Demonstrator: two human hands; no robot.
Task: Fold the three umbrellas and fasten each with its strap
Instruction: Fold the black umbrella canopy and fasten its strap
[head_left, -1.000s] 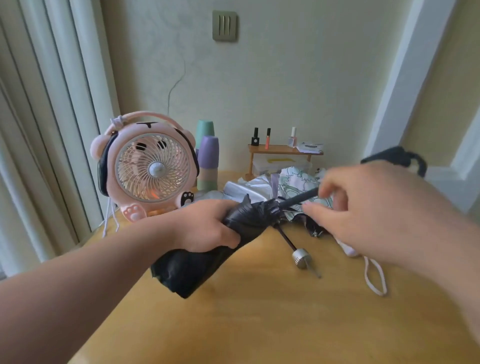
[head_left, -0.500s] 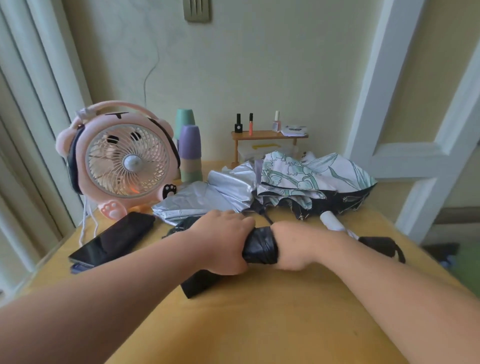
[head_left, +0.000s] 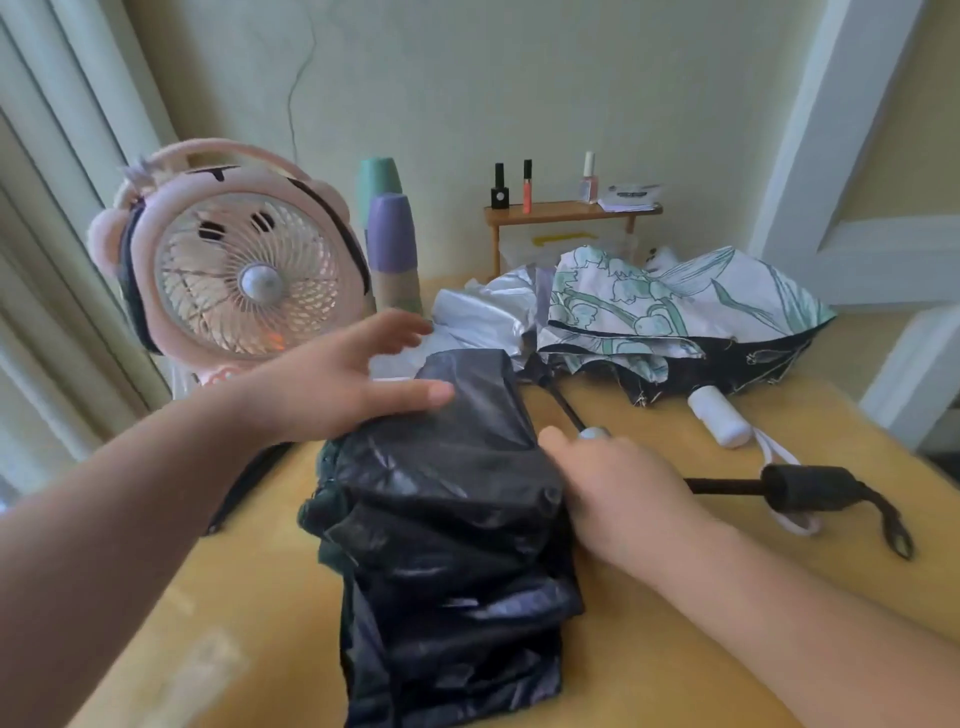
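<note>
Pressing on the black umbrella (head_left: 447, 545), left hand (head_left: 332, 384) spread flat — right hand (head_left: 618, 493) against its side, grip unclear.

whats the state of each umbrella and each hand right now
black umbrella, canopy bunched and loose, shaft out, not strapped
floral umbrella, collapsed, loose, not folded
silver umbrella, crumpled, not folded
left hand, open, resting on black umbrella
right hand, against black umbrella's side, fingers hidden

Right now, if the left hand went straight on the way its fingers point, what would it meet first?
Likely the crumpled silver umbrella, just beyond the left hand; the floral umbrella lies farther on. Depth is unclear.
</note>
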